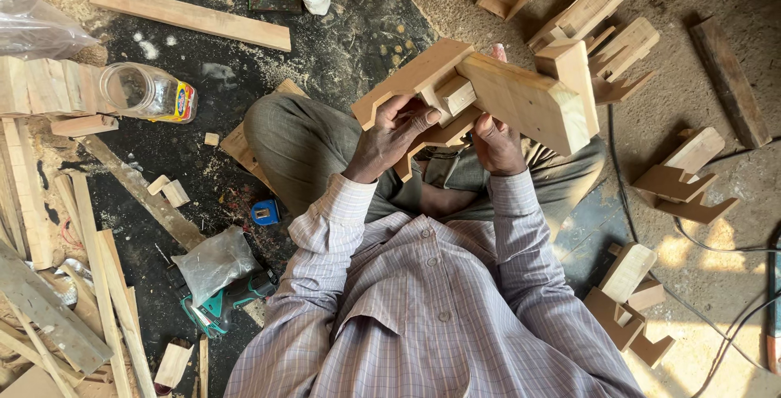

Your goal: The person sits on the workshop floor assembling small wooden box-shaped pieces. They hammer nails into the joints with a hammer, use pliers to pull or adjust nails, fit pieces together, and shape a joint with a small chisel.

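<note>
I sit cross-legged on a sawdust floor and hold a light wooden assembly [504, 93] of joined blocks over my lap. My left hand [389, 136] grips its left side, thumb on a small block in the middle. Under the thick sloped block on the right, my right hand [496, 144] holds the assembly from below, one fingertip showing above the wood. Both sleeves are striped shirt fabric.
Similar cut wooden pieces [618, 40] lie at the upper right, and more wooden pieces [679, 178] at the right. A clear jar [150, 91] lies on its side at left. A long plank [191, 16], scrap strips [98, 284], a green power drill [224, 304], a plastic bag [213, 260] and black cables [716, 243] surround me.
</note>
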Tool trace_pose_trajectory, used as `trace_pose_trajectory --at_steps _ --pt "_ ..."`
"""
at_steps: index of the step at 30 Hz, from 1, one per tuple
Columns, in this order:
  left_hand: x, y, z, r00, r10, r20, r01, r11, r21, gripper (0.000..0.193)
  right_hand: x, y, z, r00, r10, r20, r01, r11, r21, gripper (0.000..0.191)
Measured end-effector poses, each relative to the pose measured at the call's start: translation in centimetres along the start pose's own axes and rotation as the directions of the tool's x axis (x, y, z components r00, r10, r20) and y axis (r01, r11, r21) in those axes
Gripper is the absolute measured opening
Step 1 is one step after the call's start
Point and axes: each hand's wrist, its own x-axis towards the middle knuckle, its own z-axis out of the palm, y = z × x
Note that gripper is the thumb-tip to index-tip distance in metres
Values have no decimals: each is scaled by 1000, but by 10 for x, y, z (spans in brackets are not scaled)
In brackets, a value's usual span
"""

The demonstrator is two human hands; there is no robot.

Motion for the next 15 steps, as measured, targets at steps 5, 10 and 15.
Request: trace_pose_trajectory --at_steps 5,10,15 --pt "-1 21 -3 993 102 54 -103 994 23 58 6 -3 11 999 12 -38 -10 998 61 59" --pt "-2 26 1 993 73 -89 -49 968 246 62 18 -11 28 981 148 -125 -121 972 201 57" --pt "-5 20 -23 958 276 -77 -265 956 129 53 19 -12 11 973 213 -90 -174 932 319 61"
